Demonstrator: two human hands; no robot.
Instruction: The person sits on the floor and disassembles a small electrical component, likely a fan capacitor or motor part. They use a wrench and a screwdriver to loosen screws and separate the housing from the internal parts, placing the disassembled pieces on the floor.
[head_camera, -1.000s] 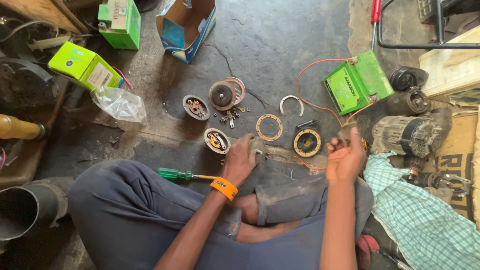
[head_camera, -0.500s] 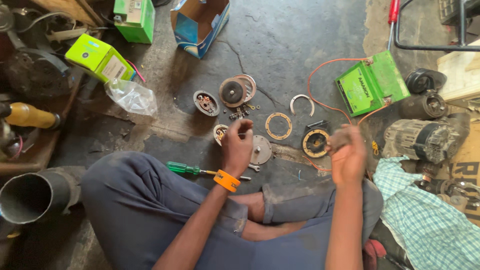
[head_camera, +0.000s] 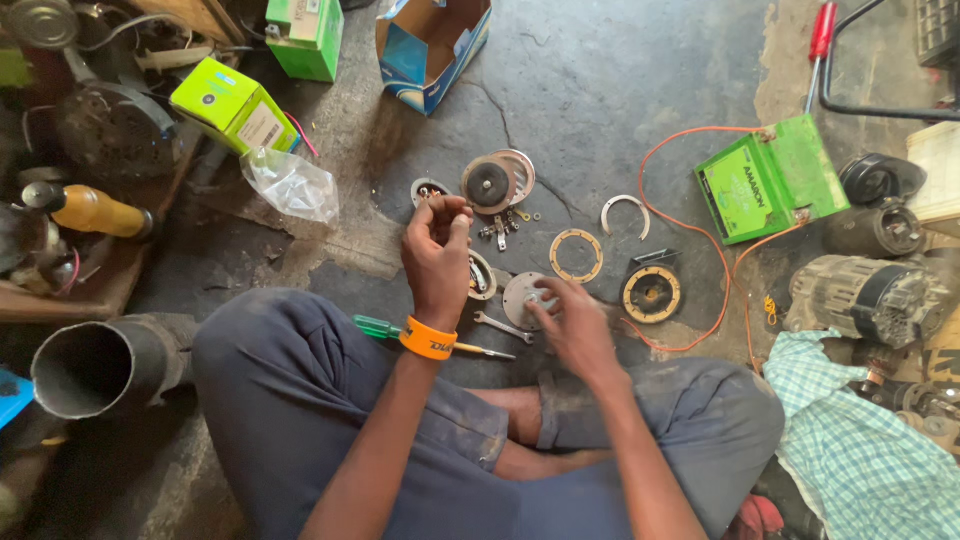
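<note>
Sitting cross-legged on the concrete floor. Left hand raised, fingertips pinching some tiny part, too small to make out. Right hand down on a round grey metal plate, fingers spread and touching it, not gripping. Green-handled screwdriver and small spanner just near of that.

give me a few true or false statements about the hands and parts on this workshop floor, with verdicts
1. The left hand is raised, pinching something small in its fingertips. True.
2. The right hand grips the green-handled screwdriver. False: it reaches to the round metal plate; the screwdriver lies beside the leg.
3. An orange wristband is on the left wrist. True.
4. The green battery sits inside the blue cardboard box. False: it lies on the floor, far from the box.
</note>
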